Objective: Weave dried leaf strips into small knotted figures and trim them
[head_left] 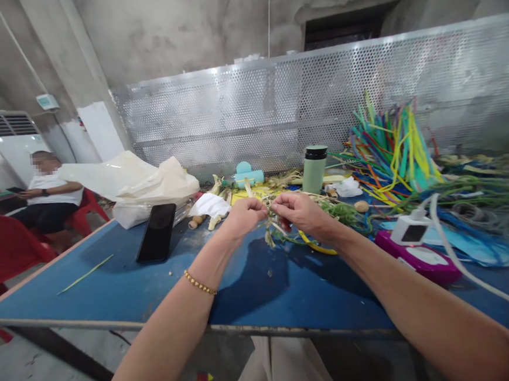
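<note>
My left hand [248, 213] and my right hand [299, 211] meet above the middle of the blue table [113, 301], thumbs and forefingers pinched. Between the fingertips is a small bunch of pale, straw-like strands [270, 237], with loose ends hanging below. The fingers partly hide it, so its exact form is unclear. A yellow strip [318, 245] lies curved on the tabletop under my right hand. Green strands [347, 214] are heaped just beyond my right wrist.
A black phone [156, 233] and white plastic bag [157, 183] lie left. A green bottle [315, 170] stands behind the hands. At right are colourful strips [403, 149] and a purple box [418, 260] with a charger [411, 228] and cable. A person [54, 194] sits far left.
</note>
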Motion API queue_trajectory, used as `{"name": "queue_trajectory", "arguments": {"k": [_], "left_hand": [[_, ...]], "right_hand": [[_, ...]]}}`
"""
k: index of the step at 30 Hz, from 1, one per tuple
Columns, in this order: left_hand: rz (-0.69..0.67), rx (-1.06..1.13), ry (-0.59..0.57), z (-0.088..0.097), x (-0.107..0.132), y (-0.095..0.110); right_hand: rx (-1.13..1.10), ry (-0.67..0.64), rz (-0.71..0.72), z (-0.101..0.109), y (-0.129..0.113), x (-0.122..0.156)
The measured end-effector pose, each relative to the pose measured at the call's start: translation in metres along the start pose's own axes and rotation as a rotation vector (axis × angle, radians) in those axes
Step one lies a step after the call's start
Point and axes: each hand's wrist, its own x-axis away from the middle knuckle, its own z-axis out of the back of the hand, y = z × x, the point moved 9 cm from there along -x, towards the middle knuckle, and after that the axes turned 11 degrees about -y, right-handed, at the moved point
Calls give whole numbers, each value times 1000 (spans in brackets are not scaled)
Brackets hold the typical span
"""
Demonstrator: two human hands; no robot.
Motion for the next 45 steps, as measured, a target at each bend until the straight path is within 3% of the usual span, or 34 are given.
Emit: {"name": "queue_trajectory", "arguments": {"k": [4, 8, 14, 22, 27, 34, 40, 45], "left_hand": [[149, 312, -162, -16, 1, -17], [137, 407, -150, -16, -1, -20], [59, 384, -61, -6, -5, -17], [67, 423, -118, -11, -3, -14], [70, 435, -137, -13, -4, -15], [66, 437, -121, -11, -2, -12], [75, 455, -111, -13, 0, -10], [71, 416, -103, -13, 1, -8]], "right_hand": [[61, -28, 23, 0, 4, -2], [102, -31, 21, 1, 8, -3], [37, -40, -72, 0, 11, 0], [-37, -44, -23, 5, 10, -1], [10, 26, -47, 12, 6, 2], [-271, 81, -96, 19, 13, 4], [-101, 133, -13, 28, 6, 3], [-69, 195, -43, 39, 8, 4]]}}
